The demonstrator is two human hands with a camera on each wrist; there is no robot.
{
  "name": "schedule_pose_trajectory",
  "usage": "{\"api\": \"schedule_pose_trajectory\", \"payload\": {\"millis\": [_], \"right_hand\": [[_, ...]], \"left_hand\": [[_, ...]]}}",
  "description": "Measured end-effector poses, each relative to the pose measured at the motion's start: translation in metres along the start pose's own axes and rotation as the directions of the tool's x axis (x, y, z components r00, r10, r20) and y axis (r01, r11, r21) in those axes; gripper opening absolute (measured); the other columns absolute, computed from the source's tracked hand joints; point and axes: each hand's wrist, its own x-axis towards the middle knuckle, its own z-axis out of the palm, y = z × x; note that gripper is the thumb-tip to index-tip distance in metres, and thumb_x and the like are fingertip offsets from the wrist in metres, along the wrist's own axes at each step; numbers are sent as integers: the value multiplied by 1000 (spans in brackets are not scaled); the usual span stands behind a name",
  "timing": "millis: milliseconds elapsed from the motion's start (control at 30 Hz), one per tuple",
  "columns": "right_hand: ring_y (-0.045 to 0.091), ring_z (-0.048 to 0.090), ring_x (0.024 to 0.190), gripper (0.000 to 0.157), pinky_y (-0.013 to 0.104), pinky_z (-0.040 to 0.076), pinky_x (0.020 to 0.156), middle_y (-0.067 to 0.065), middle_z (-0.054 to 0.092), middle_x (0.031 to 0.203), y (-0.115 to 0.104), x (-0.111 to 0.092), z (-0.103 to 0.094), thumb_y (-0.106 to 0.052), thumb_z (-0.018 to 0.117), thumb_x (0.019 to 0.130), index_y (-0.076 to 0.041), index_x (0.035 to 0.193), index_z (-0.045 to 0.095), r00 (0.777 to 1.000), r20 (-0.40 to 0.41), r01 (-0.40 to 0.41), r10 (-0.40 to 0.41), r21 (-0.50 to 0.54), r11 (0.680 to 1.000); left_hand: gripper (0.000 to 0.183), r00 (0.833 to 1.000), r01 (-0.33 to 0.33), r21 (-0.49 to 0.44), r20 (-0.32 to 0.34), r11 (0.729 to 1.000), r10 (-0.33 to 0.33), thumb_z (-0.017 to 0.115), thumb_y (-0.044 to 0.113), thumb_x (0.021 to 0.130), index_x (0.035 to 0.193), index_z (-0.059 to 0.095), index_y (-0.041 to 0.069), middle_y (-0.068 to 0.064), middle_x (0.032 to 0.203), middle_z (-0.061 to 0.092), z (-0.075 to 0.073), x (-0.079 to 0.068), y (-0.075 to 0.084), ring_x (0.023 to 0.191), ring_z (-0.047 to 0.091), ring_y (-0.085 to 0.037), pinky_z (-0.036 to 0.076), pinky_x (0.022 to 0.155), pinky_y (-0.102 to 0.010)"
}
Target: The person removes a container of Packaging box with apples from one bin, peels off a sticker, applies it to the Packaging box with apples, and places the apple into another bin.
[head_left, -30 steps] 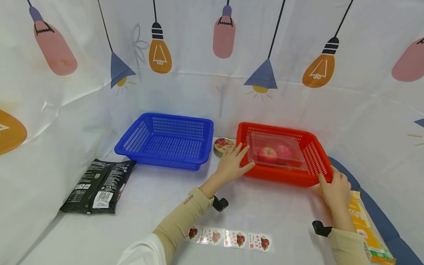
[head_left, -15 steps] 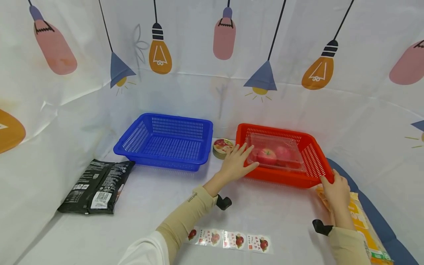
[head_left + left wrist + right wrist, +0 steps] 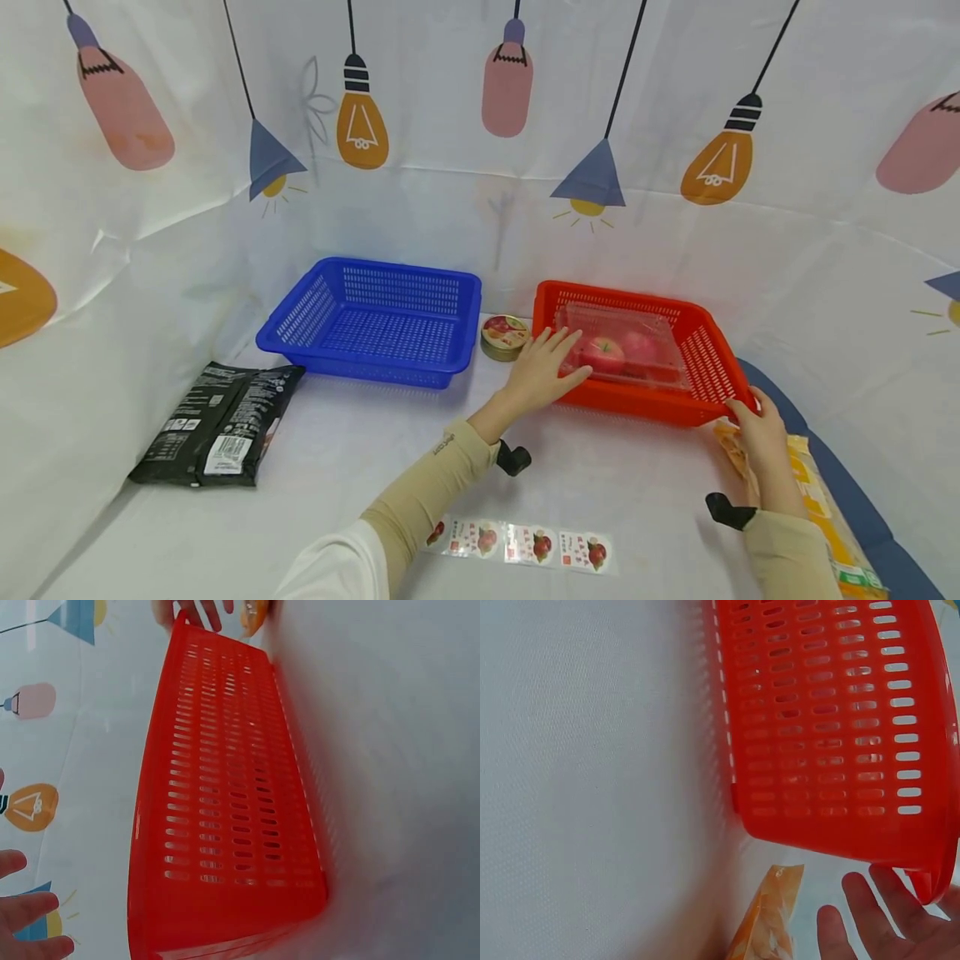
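A red plastic basket (image 3: pixel 637 402) stands at the back right, its long perforated side filling much of both wrist views. In it sits a clear plastic box (image 3: pixel 660 327) with apples (image 3: pixel 603 355) visible. My left hand (image 3: pixel 538 372), fingers spread, is over the basket's near left corner; the left wrist view shows its fingertips (image 3: pixel 28 909) apart from the rim. My right hand (image 3: pixel 762 433) is at the near right corner, holding the rim between thumb and fingers. Its lower fingers (image 3: pixel 866 904) extend outside the basket wall, rather straight.
A blue basket (image 3: pixel 390 327) stands at the back left, with a round tin (image 3: pixel 505 333) between the baskets. A black packet (image 3: pixel 217 425) lies at left, a yellow packet (image 3: pixel 821 508) at right. A strip of apple stickers (image 3: pixel 531 543) lies in front.
My left hand has shifted slightly right, further over the red basket's corner. My right hand stays at its corner, and the basket is nearly where it was.
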Motion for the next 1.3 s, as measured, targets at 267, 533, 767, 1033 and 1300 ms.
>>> {"api": "schedule_pose_trajectory", "payload": {"millis": [267,533,767,1033,1300], "right_hand": [[-5,51,72,73,22,52,66,28,22,145,0,-1,3,-38,40,95,-8,148,0,1000,-9,-8,9,98,995],[-3,54,74,71,24,54,71,26,19,147,1,2,7,-34,42,96,-12,149,0,1000,-6,-21,23,196,980],[-3,55,72,71,24,54,72,26,19,146,3,1,6,-33,43,96,-13,149,-1,1000,-4,-20,22,216,976],[-5,56,71,73,31,54,74,27,17,147,3,2,6,-33,44,96,-13,149,-1,1000,-3,-6,7,247,969],[3,58,76,76,32,54,71,26,24,145,10,7,8,-36,51,93,-15,149,5,998,-48,-13,27,267,964]], "left_hand": [[61,1000,-13,-97,-19,995,11,47,48,92,144,33,20,-3,146,35,2,9,2,135,30,-25,25,109,-44],[57,1000,2,-162,-21,987,-5,51,38,93,142,35,16,-8,144,37,6,23,4,129,38,-23,34,104,-41],[58,997,68,-206,50,976,-59,53,35,92,143,33,16,-9,147,32,9,33,7,131,35,-26,35,103,-43],[61,986,151,-252,112,956,-126,53,34,93,144,29,12,-15,147,27,14,42,8,131,33,-30,32,105,-44],[68,933,332,-368,267,869,-243,50,40,93,147,18,13,-15,150,18,15,47,7,131,32,-31,30,105,-48]]}}
